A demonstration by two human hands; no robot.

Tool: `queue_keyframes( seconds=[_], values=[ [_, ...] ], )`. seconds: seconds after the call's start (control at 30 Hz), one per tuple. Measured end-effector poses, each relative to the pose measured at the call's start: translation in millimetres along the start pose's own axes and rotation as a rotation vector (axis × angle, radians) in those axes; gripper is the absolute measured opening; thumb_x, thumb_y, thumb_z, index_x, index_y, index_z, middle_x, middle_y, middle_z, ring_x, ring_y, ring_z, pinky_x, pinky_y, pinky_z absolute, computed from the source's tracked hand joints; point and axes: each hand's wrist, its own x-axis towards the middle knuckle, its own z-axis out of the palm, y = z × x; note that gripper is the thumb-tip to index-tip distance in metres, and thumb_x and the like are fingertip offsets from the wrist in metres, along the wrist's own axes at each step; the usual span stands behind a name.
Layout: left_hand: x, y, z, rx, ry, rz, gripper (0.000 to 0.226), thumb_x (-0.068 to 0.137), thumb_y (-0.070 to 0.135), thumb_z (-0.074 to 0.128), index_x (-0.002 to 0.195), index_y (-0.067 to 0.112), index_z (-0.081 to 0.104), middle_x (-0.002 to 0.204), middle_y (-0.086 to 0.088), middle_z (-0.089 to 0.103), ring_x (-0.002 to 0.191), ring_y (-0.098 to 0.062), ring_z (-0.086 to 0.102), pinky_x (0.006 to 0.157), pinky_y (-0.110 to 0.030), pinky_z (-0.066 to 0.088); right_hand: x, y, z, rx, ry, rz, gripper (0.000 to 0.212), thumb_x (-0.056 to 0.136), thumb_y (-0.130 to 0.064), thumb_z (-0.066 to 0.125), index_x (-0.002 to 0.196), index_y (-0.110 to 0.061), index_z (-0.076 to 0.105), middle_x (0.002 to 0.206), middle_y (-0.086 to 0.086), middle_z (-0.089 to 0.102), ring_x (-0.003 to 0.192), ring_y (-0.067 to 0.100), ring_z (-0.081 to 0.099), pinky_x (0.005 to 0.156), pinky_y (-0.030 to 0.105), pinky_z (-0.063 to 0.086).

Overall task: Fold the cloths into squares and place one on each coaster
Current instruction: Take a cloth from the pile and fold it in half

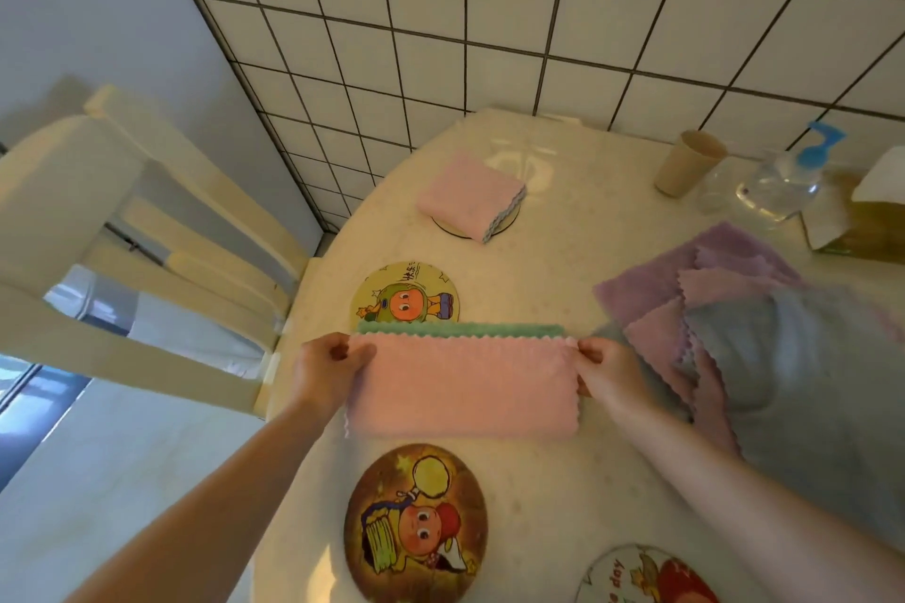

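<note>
One head-worn view looks steeply down, close over the table point(563, 269), toward a tiled wall point(489, 15).

Left hand point(329, 365): mid-frame, fingers curled, pinching the pink cloth point(463, 384) at its left end.
Right hand point(605, 372): mid-frame, pinching its right end.
Forearms: bare, rising from the bottom corners.
</note>
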Motion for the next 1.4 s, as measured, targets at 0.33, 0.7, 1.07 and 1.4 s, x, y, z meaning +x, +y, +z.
queue_keyframes(
  seconds=[0.33, 0.7, 1.07, 1.4],
  values=[
    [31, 1, 9, 0.094, 0.030, -0.008, 0.028, 0.083, 0.035, 0.069, 0.077, 0.008, 0.069, 0.074, -0.013, 0.067, 0.065, -0.022, 0.051, 0.055, -0.029, 0.037, 33, 6, 12, -0.055, 0.109, 0.058, 0.013, 0.084, -0.021, 0.069, 0.074, -0.015, 0.062, 0.082, 0.012, 0.070, 0.075, 0.032, 0.068, 0.073, 0.052, 0.056],
    [40, -4, 17, 0.104, 0.042, -0.021, 0.032, 0.085, 0.037, 0.067, 0.078, 0.006, 0.068, 0.077, -0.015, 0.067, 0.064, -0.022, 0.051, 0.055, -0.030, 0.038, 48, 14, 15, -0.124, 0.145, 0.044, 0.016, 0.081, -0.028, 0.071, 0.077, -0.013, 0.065, 0.082, 0.013, 0.072, 0.073, 0.033, 0.068, 0.072, 0.052, 0.056],
    [-41, -27, 34, 0.438, -0.057, 0.775, 0.047, 0.094, 0.042, 0.041, 0.132, 0.017, 0.050, 0.135, -0.002, 0.050, 0.126, -0.024, 0.040, 0.101, -0.043, 0.039, -43, 4, 12, -0.563, 0.038, -0.494, 0.032, 0.091, -0.013, 0.053, 0.122, -0.007, 0.053, 0.127, 0.007, 0.051, 0.108, 0.014, 0.053, 0.083, 0.018, 0.042],
    [-63, -69, 48, 0.886, -0.358, 0.890, 0.061, 0.099, 0.053, 0.021, 0.151, 0.033, -0.003, 0.159, 0.012, -0.008, 0.145, -0.016, -0.014, 0.116, -0.043, -0.003, -63, 72, 18, -1.185, -0.315, -0.943, 0.060, 0.088, -0.013, 0.030, 0.147, -0.013, 0.022, 0.154, 0.002, 0.027, 0.142, 0.014, 0.017, 0.114, 0.034, 0.009]
  ],
)
